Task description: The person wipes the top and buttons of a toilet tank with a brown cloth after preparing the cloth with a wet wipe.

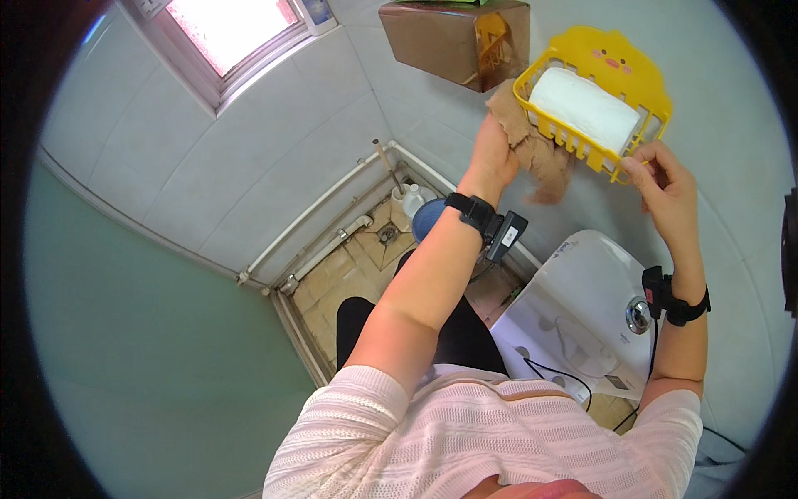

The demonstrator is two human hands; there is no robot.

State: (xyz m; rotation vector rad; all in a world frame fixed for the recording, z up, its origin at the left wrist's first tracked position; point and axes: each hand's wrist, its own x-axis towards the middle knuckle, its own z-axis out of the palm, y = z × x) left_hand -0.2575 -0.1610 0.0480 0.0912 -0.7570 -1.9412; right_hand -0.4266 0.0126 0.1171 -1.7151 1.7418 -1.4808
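Observation:
A yellow plastic basket [611, 56] with a duck-shaped back is up against the tiled wall at the upper right. Lying in it is a white paper roll [585, 106]. My right hand [663, 179] pinches the basket's near right corner between thumb and fingers. At the basket's left side, my left hand [496, 154] is closed on a crumpled brown cloth [540, 158]. The cloth hangs down beneath the basket's front edge, and part of it reaches up to the left rim. Whether the basket is fixed to the wall cannot be seen.
Left of the basket, a shiny brown box [440, 41] is on the wall. Below stands a white toilet tank [582, 308] with a round chrome button. White pipes [320, 216] run along the wall's foot; a white jug [416, 200] and a blue basin [427, 218] stand in the corner.

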